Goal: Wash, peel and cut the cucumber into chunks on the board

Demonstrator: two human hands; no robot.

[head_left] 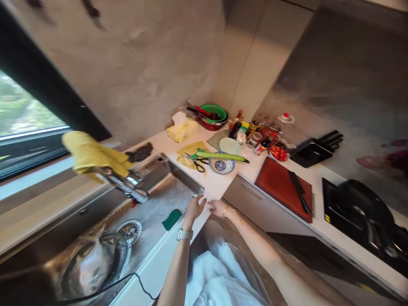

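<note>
the green pad (171, 219), the loose thing nearest the hands, lies in the sink (156, 212), lower middle of the frame and a little left of centre; it sits close along the side wall, perhaps put there to stay within easy reach. just right of it, the left hand (194, 210) hangs at the narrow strip of worktop (218, 187), fingers loosely spread, nothing in it. the right hand (218, 208) is close beside it, also bare, fingers apart and slightly bent. i cannot tell whether the fingertips touch the strip.

above the hands, near the centre, a long green vegetable (228, 156) lies across a patterned dish (222, 165), with scissors (200, 164) beside it; the dish seems to lift the vegetable off the surface.

lower left, a round vessel (123, 250) stands in the sink with a pale thing in it, too blurred to name, presumably there so drips stay in the sink. left of centre, a yellow cloth (95, 157) drapes the tap (138, 191), likely to dry.

at right, a knife (299, 191) lies flat on a red-brown board (274, 182), which probably gives it a stable rest.
</note>
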